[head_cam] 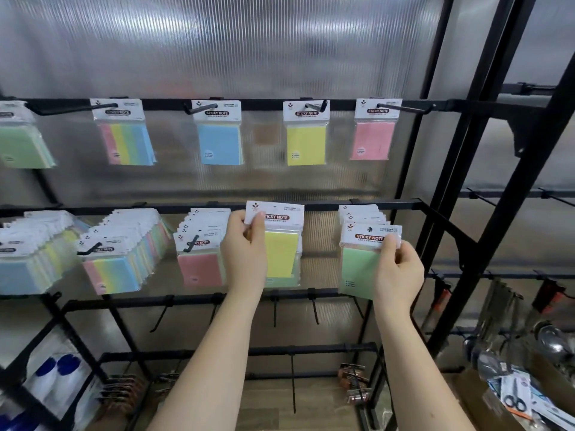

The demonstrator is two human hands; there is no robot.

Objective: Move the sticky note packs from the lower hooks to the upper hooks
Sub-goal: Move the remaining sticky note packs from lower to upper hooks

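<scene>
Two packs are in my grip at the lower rail. My left hand pinches the header of a yellow pack, card reading "STICKY NOTE". My right hand pinches a green pack, same label. Above both hands, the upper hooks carry single packs.

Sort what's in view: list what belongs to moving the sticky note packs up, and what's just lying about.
Belongs to the job:
- yellow pack, held by the left hand
- green pack, held by the right hand
- lower-row packs
- upper hooks, a few packs already hung

Just lying about:
- scissors in packaging, lower right
- metal ladles
- bare hooks below
</scene>
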